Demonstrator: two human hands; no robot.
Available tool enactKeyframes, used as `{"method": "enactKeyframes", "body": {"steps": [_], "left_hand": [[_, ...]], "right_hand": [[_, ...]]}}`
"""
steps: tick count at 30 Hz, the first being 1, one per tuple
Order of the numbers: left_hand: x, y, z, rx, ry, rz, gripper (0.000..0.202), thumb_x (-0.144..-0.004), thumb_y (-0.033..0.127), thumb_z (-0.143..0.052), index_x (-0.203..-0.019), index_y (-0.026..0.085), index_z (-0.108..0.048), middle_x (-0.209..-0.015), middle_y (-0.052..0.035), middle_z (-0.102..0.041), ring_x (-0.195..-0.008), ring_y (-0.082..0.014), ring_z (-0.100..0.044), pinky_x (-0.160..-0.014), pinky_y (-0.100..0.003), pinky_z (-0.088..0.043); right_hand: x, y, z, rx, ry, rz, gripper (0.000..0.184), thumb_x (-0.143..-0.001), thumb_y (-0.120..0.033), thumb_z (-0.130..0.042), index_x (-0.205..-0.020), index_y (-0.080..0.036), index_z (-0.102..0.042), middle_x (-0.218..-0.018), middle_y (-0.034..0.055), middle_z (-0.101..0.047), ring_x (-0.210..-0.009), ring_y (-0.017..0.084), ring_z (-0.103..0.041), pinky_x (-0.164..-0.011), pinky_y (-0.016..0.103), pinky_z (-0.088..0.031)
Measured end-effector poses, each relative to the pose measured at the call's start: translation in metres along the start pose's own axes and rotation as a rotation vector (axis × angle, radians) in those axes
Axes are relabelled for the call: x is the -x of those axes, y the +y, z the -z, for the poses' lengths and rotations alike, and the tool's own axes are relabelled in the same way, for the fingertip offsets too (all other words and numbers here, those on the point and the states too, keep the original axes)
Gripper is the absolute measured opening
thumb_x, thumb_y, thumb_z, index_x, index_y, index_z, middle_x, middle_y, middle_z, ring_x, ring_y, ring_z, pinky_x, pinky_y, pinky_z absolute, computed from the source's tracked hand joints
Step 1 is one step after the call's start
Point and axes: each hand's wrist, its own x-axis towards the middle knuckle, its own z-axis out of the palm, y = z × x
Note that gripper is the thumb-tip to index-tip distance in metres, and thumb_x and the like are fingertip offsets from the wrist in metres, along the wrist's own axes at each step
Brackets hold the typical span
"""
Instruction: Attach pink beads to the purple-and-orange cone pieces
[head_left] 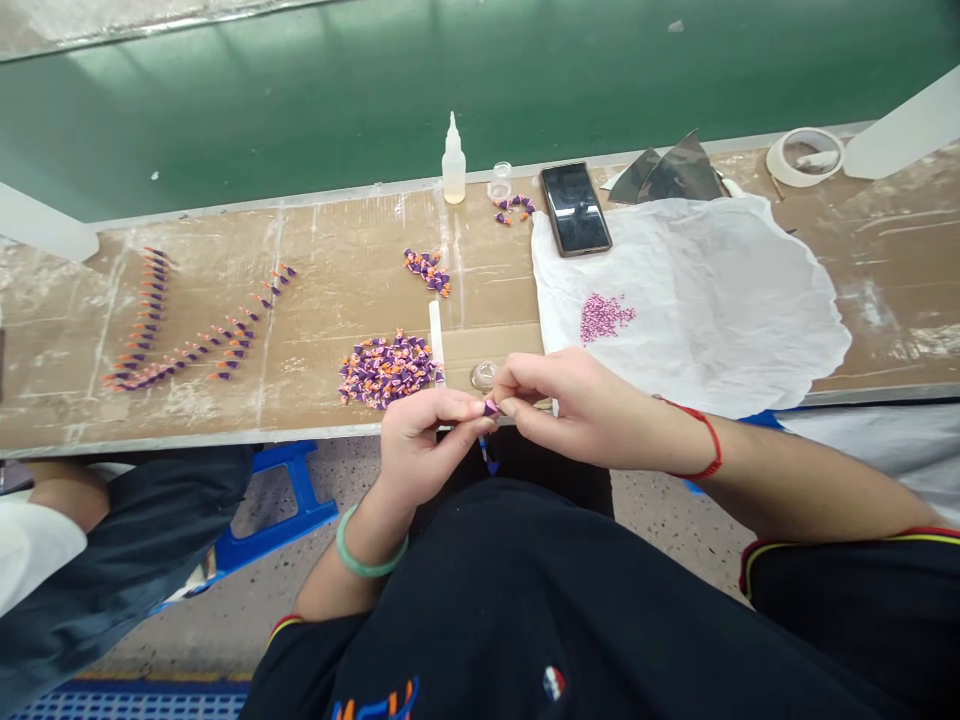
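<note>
Between my hands, above the table's front edge, is a small purple and pink piece [490, 408]. The thumb and forefinger of my left hand [420, 440] pinch it. My right hand [574, 405] is closed in a pinch at the piece's right end; its fingertips hide whatever may be between them. Just left of my hands lies a heap of small purple, orange and pink pieces [388, 370]. A small round clear container [484, 376] sits just beyond my fingers. Tiny pink bits [604, 316] are scattered on a white cloth [697, 290] to the right.
A dropper bottle [453, 170] and a phone [576, 208] are at the back. Rows of similar pieces [154, 300] line the table's left side, with a smaller cluster [427, 271] mid-table. A tape roll [805, 157] lies far right. Someone's arm [71, 495] shows at left.
</note>
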Motion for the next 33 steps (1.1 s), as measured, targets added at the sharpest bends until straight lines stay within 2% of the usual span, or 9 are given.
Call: {"method": "enactKeyframes", "body": {"steps": [3,5,9,12,16,19,22,27,33], "left_hand": [[-0.010,0.000,0.017,-0.200,-0.069,0.078,0.011,-0.085,0.028,-0.076,-0.086,0.018,-0.074,-0.080,-0.0058,-0.078,-0.067,-0.0163,-0.073,-0.062,-0.024,-0.060],[-0.021,-0.003,0.037,-0.379,-0.101,0.117,0.009,-0.084,0.026,-0.074,-0.085,0.018,-0.073,-0.075,-0.0039,-0.077,-0.060,-0.0142,-0.069,-0.058,-0.022,-0.055],[-0.049,-0.016,0.078,-0.721,-0.199,0.130,0.013,-0.084,0.030,-0.068,-0.080,0.019,-0.073,-0.069,-0.0024,-0.071,-0.056,-0.0137,-0.058,-0.059,-0.026,-0.047],[-0.075,-0.027,0.091,-0.853,-0.288,0.105,0.015,-0.084,0.032,-0.068,-0.080,0.019,-0.073,-0.078,-0.0048,-0.071,-0.072,-0.0185,-0.063,-0.072,-0.030,-0.049],[-0.116,-0.046,0.076,-0.910,-0.222,0.170,0.015,-0.083,0.030,-0.067,-0.090,0.017,-0.071,-0.093,-0.0076,-0.071,-0.080,-0.0196,-0.064,-0.076,-0.031,-0.049],[-0.148,-0.061,0.055,-0.960,-0.144,0.282,0.012,-0.082,0.025,-0.068,-0.091,0.016,-0.068,-0.091,-0.0065,-0.072,-0.080,-0.0194,-0.066,-0.077,-0.031,-0.049],[-0.170,-0.071,0.038,-1.050,-0.129,0.363,0.018,-0.080,0.027,-0.072,-0.093,0.016,-0.066,-0.090,-0.0070,-0.074,-0.086,-0.0226,-0.068,-0.081,-0.033,-0.049],[-0.179,-0.073,0.026,-1.163,-0.132,0.403,0.012,-0.080,0.017,-0.065,-0.092,0.017,-0.067,-0.093,-0.0085,-0.076,-0.093,-0.0253,-0.070,-0.084,-0.034,-0.050],[-0.167,-0.067,0.030,-1.037,-0.109,0.364,0.021,-0.076,0.010,-0.061,-0.093,0.016,-0.073,-0.092,-0.0073,-0.078,-0.088,-0.0227,-0.072,-0.087,-0.034,-0.054]], "right_hand": [[0.007,0.010,0.009,-0.065,0.071,-0.112,0.009,-0.093,-0.024,-0.051,-0.090,-0.021,-0.058,-0.085,0.0028,-0.074,-0.072,0.015,-0.068,-0.063,0.026,-0.050],[0.015,0.022,0.017,-0.119,0.171,-0.209,0.010,-0.094,-0.027,-0.052,-0.095,-0.022,-0.061,-0.098,0.0057,-0.077,-0.087,0.019,-0.073,-0.073,0.030,-0.055],[0.033,0.050,0.029,-0.149,0.300,-0.375,0.016,-0.093,-0.036,-0.055,-0.092,-0.022,-0.063,-0.099,0.0080,-0.078,-0.093,0.025,-0.074,-0.077,0.038,-0.059],[0.041,0.065,0.031,-0.178,0.329,-0.451,0.022,-0.091,-0.043,-0.058,-0.088,-0.022,-0.064,-0.097,0.0088,-0.079,-0.091,0.027,-0.074,-0.076,0.041,-0.059],[0.044,0.072,0.031,-0.254,0.383,-0.489,0.025,-0.089,-0.047,-0.062,-0.086,-0.022,-0.064,-0.094,0.0084,-0.078,-0.092,0.028,-0.075,-0.080,0.042,-0.060],[0.045,0.074,0.032,-0.274,0.410,-0.504,0.026,-0.089,-0.047,-0.063,-0.086,-0.022,-0.064,-0.093,0.0088,-0.078,-0.093,0.028,-0.075,-0.081,0.043,-0.061],[0.049,0.076,0.033,-0.274,0.421,-0.519,0.027,-0.088,-0.048,-0.062,-0.086,-0.021,-0.064,-0.094,0.0096,-0.077,-0.094,0.028,-0.074,-0.082,0.044,-0.061],[0.058,0.080,0.035,-0.271,0.464,-0.546,0.030,-0.089,-0.051,-0.061,-0.087,-0.021,-0.064,-0.095,0.0102,-0.077,-0.095,0.028,-0.074,-0.082,0.044,-0.061],[0.064,0.079,0.040,-0.279,0.517,-0.536,0.023,-0.089,-0.044,-0.062,-0.087,-0.022,-0.065,-0.095,0.0088,-0.077,-0.094,0.027,-0.074,-0.083,0.044,-0.060]]}}
